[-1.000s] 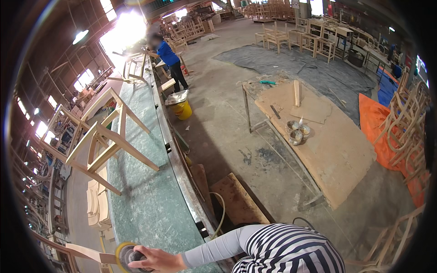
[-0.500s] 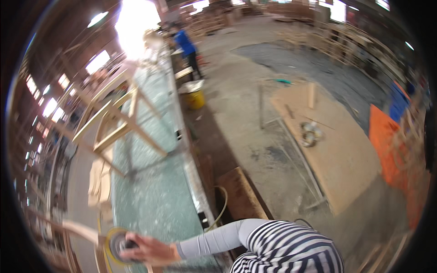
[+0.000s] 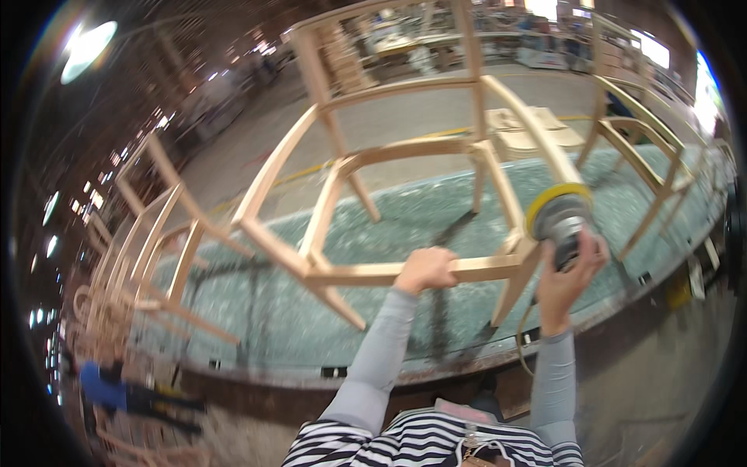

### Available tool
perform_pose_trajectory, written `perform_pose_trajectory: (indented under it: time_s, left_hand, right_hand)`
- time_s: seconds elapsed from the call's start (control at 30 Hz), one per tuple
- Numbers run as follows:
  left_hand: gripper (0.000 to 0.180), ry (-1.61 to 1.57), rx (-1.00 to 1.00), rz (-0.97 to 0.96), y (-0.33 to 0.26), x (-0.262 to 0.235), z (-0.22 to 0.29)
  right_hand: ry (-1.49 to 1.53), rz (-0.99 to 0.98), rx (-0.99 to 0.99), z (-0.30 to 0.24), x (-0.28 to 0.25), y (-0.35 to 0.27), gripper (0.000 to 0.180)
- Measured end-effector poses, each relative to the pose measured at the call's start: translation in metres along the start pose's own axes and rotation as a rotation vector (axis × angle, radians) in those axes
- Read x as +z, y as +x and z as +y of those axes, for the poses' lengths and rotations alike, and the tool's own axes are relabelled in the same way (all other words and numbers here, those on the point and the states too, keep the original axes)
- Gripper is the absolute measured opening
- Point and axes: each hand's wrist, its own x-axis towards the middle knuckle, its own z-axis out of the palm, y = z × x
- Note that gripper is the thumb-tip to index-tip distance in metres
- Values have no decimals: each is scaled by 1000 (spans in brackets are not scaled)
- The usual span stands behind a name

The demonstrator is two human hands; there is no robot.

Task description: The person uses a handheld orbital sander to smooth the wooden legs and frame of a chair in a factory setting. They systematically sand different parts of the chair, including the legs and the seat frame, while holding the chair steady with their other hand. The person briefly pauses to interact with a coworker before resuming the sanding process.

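In front of me a bare wooden armchair frame (image 3: pixel 389 271) stands upright on the green-covered bench. My left hand (image 3: pixel 426 268) is closed around its near seat rail, with the knuckles on top. My right hand (image 3: pixel 572 272) grips a power sander (image 3: pixel 562 222), grey and black with a yellow-edged round pad. The pad is tilted against the front end of the chair's right armrest (image 3: pixel 537 132). A thin hose (image 3: pixel 523 342) hangs below the right hand.
More wooden chair frames stand on the long bench (image 3: pixel 257 342), at left (image 3: pixel 167 257) and at right (image 3: pixel 646 156). Flat curved wooden pieces (image 3: pixel 537 132) are stacked beyond the bench. A person in blue (image 3: pixel 109 387) is at the lower left.
My view has swung round, bringing the armchair frame in front of me. The sander is now at its right armrest, and my left hand, unseen before, grips the near rail.
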Motion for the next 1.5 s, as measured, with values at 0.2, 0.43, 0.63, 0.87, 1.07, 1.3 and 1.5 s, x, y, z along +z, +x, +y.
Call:
perform_pose_trajectory:
  time_s: [0.2, 0.43, 0.63, 0.87, 1.07, 1.3, 1.5]
  left_hand:
    - [28, -48, -61, -124, 6, -18, 17]
    - [32, -10, -48, -127, 8, -10, 5]
    - [38, -6, -73, -169, 11, -22, 16]
    - [38, -47, -86, -201, 9, -24, 21]
    - [40, -53, -77, -196, 12, -21, 21]
    - [39, -61, -68, -191, 12, -21, 21]
    - [39, -61, -57, -174, 10, -19, 17]
  right_hand:
    - [37, 41, 82, 19, 0, -30, 61]
    - [63, -10, 85, 6, 0, -6, 61]
    - [54, 41, 158, 23, 0, -17, 62]
    - [70, -120, 163, 14, -9, -50, 63]
    - [100, -29, 180, 14, -7, -18, 63]
    - [91, -223, 232, 21, -23, -97, 65]
    - [85, -65, 190, 19, -14, -24, 64]
